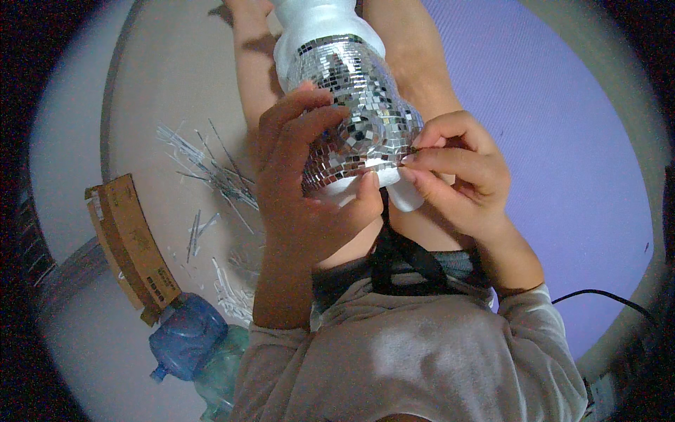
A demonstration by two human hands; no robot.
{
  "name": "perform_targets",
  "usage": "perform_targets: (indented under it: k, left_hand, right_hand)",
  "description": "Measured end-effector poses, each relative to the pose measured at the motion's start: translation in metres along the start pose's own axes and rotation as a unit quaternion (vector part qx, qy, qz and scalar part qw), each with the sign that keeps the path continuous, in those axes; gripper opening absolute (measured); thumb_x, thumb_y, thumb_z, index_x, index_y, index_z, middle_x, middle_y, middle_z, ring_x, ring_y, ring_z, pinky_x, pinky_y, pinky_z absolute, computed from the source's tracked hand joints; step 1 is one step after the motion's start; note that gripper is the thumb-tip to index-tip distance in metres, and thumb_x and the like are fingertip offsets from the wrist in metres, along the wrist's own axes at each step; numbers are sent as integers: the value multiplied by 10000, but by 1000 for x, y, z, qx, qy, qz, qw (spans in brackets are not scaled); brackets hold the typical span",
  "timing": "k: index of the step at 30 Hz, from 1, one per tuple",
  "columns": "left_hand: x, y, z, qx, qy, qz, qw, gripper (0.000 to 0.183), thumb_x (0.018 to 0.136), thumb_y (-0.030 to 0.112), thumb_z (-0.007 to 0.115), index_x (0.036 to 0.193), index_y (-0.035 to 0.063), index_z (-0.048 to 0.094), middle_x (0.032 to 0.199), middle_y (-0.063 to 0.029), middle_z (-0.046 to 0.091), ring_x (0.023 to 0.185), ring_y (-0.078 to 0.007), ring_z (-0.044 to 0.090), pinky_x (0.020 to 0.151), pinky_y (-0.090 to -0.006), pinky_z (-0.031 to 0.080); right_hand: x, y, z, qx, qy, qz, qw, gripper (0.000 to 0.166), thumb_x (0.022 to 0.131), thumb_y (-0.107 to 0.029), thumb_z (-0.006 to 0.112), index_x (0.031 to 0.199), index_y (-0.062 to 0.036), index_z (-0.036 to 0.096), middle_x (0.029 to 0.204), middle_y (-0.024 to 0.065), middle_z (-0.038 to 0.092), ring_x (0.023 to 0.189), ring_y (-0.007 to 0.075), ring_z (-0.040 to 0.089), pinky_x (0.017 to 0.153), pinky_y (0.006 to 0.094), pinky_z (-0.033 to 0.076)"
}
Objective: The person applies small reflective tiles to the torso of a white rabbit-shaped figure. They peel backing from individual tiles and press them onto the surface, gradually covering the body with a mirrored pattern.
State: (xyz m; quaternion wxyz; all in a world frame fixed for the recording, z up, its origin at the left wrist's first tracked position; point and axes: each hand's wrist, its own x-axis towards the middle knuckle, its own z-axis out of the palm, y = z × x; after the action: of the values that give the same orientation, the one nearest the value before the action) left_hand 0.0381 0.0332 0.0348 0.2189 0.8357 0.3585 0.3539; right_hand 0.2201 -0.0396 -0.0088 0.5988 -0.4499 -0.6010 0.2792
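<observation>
A white form (329, 18), rounded and smooth, lies between the legs, its near part covered in small square mirror tiles (364, 105). My left hand (311, 169) grips it from the left, fingers spread over the tiles and thumb on the bare white band (387, 177) at the near end. At the right end of that band, the fingertips of my right hand (459, 169) are pinched together against the edge of the tiling. Whatever small piece may be between them is too hidden to make out. A white rounded stub (406, 196) sticks out below the band.
Thin silvery strips (221, 179) lie scattered on the floor to the left, with white scraps (229, 290) nearer. Beyond them are an opened cardboard box (137, 242), a blue plastic bottle (190, 337) and a greenish one (224, 369). A purple mat (553, 184) and a black cable (601, 291) are on the right.
</observation>
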Motion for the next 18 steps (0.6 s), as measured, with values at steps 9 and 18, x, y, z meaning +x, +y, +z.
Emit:
perform_targets:
  k: [9, 18]
  left_hand:
    - [-3, -1, 4, -3, 22, 2, 1000, 520, 555, 92, 725, 1060, 47, 611, 1135, -133, 578, 1105, -312, 550, 957, -406, 455]
    - [-2, -2, 5, 8, 13, -12, 1000, 530, 546, 112, 746, 1056, 63, 609, 1155, -130, 566, 1097, -307, 541, 955, -398, 446]
  right_hand:
    - [-4, -4, -1, -11, -9, 18, 1000, 154, 748, 10, 729, 899, 8, 697, 996, 121, 576, 847, 178, 570, 718, 263, 460]
    - [-4, -1, 9, 14, 26, 17, 999, 152, 759, -46, 747, 904, -27, 707, 970, 82, 579, 748, 142, 553, 620, 254, 445]
